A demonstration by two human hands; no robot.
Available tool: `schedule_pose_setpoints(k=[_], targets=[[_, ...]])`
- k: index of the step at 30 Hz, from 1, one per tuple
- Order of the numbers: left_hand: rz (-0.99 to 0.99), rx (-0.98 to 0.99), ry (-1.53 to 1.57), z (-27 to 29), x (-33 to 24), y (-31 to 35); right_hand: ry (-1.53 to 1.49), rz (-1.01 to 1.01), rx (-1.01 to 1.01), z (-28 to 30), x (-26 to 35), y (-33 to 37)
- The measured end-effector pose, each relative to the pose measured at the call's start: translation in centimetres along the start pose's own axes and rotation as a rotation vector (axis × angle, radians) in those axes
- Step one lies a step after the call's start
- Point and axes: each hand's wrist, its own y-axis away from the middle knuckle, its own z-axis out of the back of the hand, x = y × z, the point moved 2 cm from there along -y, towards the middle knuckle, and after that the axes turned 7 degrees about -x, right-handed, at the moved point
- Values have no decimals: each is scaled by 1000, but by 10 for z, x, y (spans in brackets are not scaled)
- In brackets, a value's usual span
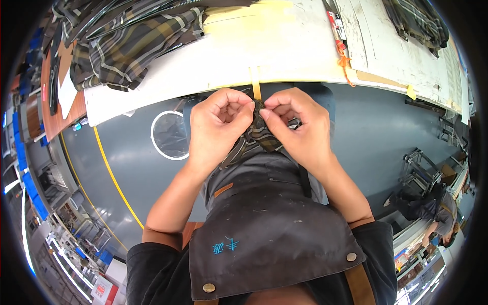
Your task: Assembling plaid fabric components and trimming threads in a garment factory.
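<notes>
Plaid cloth [265, 138]: just off the desk's [168, 71] near edge, on the wearer's side
Handling: probably light, soft, floppy; best pinched at the bunched end nearest the desk
Left fingers [230, 95]: narrow, pinching that end
Right fingers [284, 97]: likewise, just beside
Long axis: roughly away from the desk, bunched end pointing toward it

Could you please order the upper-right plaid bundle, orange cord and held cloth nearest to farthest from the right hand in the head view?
1. Held cloth, just left
2. Orange cord, ahead, slightly right
3. Plaid bundle, ahead, far right
</notes>
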Motion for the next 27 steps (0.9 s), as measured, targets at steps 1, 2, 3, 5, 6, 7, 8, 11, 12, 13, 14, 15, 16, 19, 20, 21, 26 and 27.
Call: schedule_pose_setpoints(k=[1,2,3,5,6,7,8,11,12,13,14,15,16,19,20,21,26,27], targets=[[-40,2,-73,0,-2,-1,0,-2,-3,0,2,1],[-39,5,-74,1,-2,-3,24,24,6,-1,5,2],[-49,35,-129,3,-3,-4,45,51,14,-3,7,3],[-57,68,-185,2,-5,-4,70,63,-10,-3,8,6],[-59,60,-140,0,-7,-2,106,55,-13,-2,9,7],[-59,53,-93,-2,-9,-1,143,47,-16,-2,10,10],[-59,55,-94,-3,-8,3,143,46,-18,-1,10,13],[168,62,105,-6,4,25,166,68,8,6,11,23],[205,90,137,-5,5,33,152,56,59,8,11,29],[243,117,170,-4,6,40,138,44,110,10,11,34],[243,119,171,-2,7,46,120,29,136,13,13,39],[253,159,183,-1,7,53,119,26,139,17,15,42],[262,200,196,-1,7,59,55,12,161,20,17,46],[211,217,241,-4,2,72,-97,-44,210,29,23,55],[159,234,217,-3,-2,75,-207,-164,196,32,28,56],[153,234,217,-3,-4,78,-317,-283,180,36,29,58],[-406,379,-217,-6,-29,76,46,287,211,48,42,51],[-418,376,-223,-7,-35,77,43,299,207,50,42,48]])
